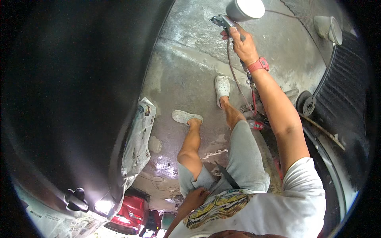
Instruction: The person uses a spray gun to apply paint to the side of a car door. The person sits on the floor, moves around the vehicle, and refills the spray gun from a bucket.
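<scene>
My right hand [245, 47], with a red watch on its wrist, is stretched far forward and closed round a spray gun [223, 23]. The gun's nozzle end faces left, and a thin hose [231, 63] runs down from it toward the floor. Right beside the gun is a grey cup with a white top [248, 10]; I cannot tell whether it is joined to the gun. My left hand [196, 199] lies against my lap at the shirt hem, its fingers curled; what they hold, if anything, is hidden. A glossy black car panel [79, 87] fills the left side.
Newspaper [139, 137] covers the panel's lower edge, near a door handle [76, 199]. A whitish bucket [328, 30] stands far right, above a round metal disc [306, 103]. A red bottle [256, 125] lies by my leg. Behind me is a red vehicle part [131, 214]. The concrete floor looks wet.
</scene>
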The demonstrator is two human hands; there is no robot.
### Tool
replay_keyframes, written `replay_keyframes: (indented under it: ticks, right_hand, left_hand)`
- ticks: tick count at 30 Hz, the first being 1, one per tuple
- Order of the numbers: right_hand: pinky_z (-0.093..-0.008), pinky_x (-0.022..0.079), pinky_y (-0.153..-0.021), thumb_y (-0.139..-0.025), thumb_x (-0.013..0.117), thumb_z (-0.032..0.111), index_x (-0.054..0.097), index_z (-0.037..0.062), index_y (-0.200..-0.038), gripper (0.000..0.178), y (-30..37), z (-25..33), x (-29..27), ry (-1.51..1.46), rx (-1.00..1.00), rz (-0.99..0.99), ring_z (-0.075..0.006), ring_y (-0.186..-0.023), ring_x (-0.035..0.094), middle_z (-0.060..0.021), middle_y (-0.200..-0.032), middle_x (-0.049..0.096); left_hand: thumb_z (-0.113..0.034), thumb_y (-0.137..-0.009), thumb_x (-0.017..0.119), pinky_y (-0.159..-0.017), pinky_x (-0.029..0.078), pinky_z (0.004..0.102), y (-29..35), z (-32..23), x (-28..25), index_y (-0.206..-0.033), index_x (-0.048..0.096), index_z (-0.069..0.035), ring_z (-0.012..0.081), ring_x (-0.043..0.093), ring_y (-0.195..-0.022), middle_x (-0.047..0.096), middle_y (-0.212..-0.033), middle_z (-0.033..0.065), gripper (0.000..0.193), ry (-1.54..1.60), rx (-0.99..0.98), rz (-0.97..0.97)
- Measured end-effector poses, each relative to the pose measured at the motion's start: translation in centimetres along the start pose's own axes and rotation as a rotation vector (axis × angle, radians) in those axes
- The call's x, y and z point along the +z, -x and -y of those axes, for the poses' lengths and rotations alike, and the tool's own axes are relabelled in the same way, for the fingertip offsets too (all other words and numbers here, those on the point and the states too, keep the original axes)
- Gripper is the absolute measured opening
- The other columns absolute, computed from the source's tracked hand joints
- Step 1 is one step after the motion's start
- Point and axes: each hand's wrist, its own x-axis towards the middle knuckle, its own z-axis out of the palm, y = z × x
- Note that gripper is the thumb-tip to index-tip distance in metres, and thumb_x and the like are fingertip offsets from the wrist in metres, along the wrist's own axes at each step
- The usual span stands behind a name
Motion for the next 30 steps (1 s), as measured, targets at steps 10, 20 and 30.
replay_keyframes:
  ticks: [10,20,30]
  right_hand:
    - [-0.0371,0.056,-0.083,-0.108,0.053,0.054,0.073,0.0000,-0.118,0.059,-3.7,-13.6,6.4,0.023,-0.226,-0.025,-0.0226,-0.086,0.075,-0.0121,-0.093,0.079]
    - [-0.0303,0.055,-0.064,-0.108,0.050,0.059,0.073,0.0049,-0.118,0.060,-9.7,-23.3,11.2,-0.317,-0.230,-0.029,-0.0131,-0.078,0.071,-0.0055,-0.091,0.078]
    - [-0.0329,0.051,-0.054,-0.107,0.047,0.065,0.072,0.0035,-0.103,0.066,-17.3,-25.6,11.1,-0.428,-0.240,-0.285,-0.0158,-0.068,0.067,-0.0064,-0.076,0.069]
  left_hand:
    - [-0.037,-0.097,0.075,-0.112,0.041,0.0508,-9.3,8.4,-10.2,-0.134,0.063,-0.003,0.0402,0.055,-0.131,0.063,-0.137,0.0224,0.052,-0.309,0.083,-0.982]
    - [-0.068,-0.103,0.048,-0.128,0.013,0.0601,-23.9,11.6,-9.9,-0.150,0.049,0.006,0.0411,0.033,-0.154,0.043,-0.162,0.0237,0.088,-0.560,-0.097,-1.764]
    - [-0.068,-0.105,0.042,-0.128,0.012,0.0580,-27.1,11.7,-1.9,-0.158,0.042,-0.001,0.0358,0.036,-0.155,0.045,-0.164,0.0166,0.085,-0.350,-0.381,-1.972]
